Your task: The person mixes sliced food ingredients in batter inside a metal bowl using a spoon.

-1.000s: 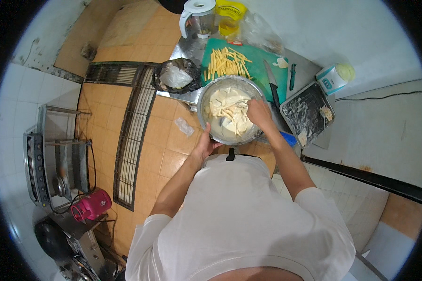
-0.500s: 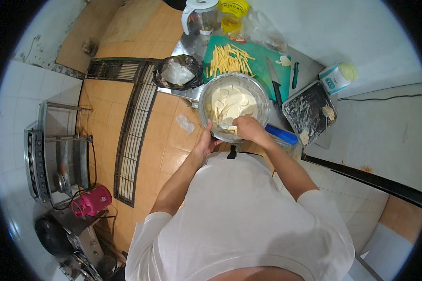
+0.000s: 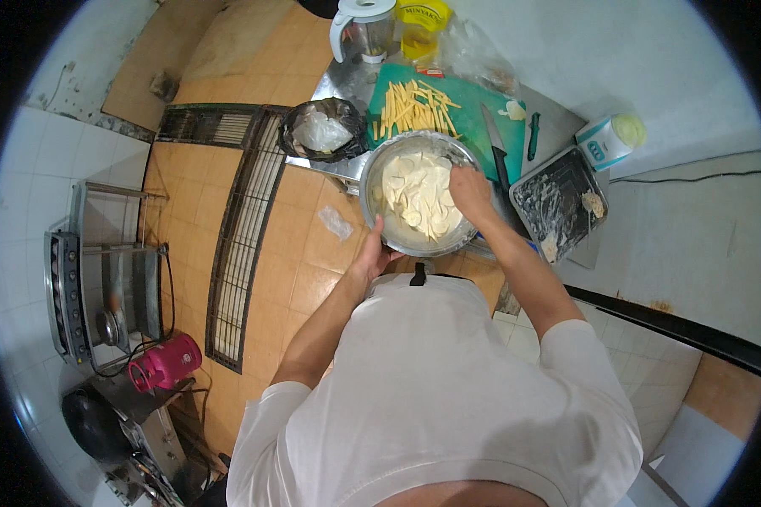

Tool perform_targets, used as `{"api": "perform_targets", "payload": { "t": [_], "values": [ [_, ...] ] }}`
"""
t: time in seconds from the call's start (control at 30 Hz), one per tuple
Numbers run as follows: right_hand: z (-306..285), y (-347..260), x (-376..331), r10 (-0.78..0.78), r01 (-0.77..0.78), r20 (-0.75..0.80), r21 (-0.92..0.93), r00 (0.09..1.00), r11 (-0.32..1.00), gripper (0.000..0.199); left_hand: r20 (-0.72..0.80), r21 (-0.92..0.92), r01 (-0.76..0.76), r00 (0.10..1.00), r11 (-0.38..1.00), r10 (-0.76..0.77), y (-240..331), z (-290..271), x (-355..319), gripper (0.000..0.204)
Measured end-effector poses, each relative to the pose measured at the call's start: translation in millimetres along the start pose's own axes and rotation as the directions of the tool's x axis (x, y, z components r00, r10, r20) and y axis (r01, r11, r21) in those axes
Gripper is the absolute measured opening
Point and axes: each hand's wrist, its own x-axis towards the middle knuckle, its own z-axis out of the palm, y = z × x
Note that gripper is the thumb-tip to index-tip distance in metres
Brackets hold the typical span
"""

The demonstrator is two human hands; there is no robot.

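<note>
A round metal bowl [image 3: 369, 199] sits at the table's near edge, close to my body. Thick cream-coloured batter [image 3: 414, 188] fills it, with pale slices or strips coated in it. My left hand [image 3: 375, 252] grips the bowl's near-left rim, thumb on the outer wall. Over the right part of the bowl is my right hand [image 3: 472, 193], its fingers closed and reaching down to the mixture. Whatever those fingers hold is hidden. Beyond the bowl, a green cutting board [image 3: 469, 95] carries a heap of pale yellow sticks [image 3: 414, 110], perhaps cut potato.
A black-handled knife [image 3: 494, 139] lies on the board, with a green-handled tool [image 3: 533, 137] beside it. Right of the bowl sits a smeared metal tray [image 3: 528, 203]. A black plastic bag [image 3: 289, 139], a blender jug [image 3: 370, 35] and a yellow pouch [image 3: 420, 32] stand around the board.
My right hand has moved from the bowl's near middle to its right side, further from my body. The batter's surface is stirred differently. My left hand keeps its grip on the rim.
</note>
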Motion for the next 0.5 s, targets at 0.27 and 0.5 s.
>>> {"api": "perform_targets", "payload": {
  "t": [0.27,0.5],
  "values": [
    [18.7,-9.9,-24.2,-0.149,0.136,0.23,0.071,0.962,0.988,0.022,-0.008,-0.032,-0.01,1.0,0.999,0.01,-5.4,-2.0,1.8,0.066],
    [10.8,-35.6,-62.7,-0.225,0.16,0.224,0.274,0.948,0.948,0.021,-0.044,-0.022,-0.005,0.999,1.0,0.004,-2.3,0.9,-2.7,0.064]
  ]
}}
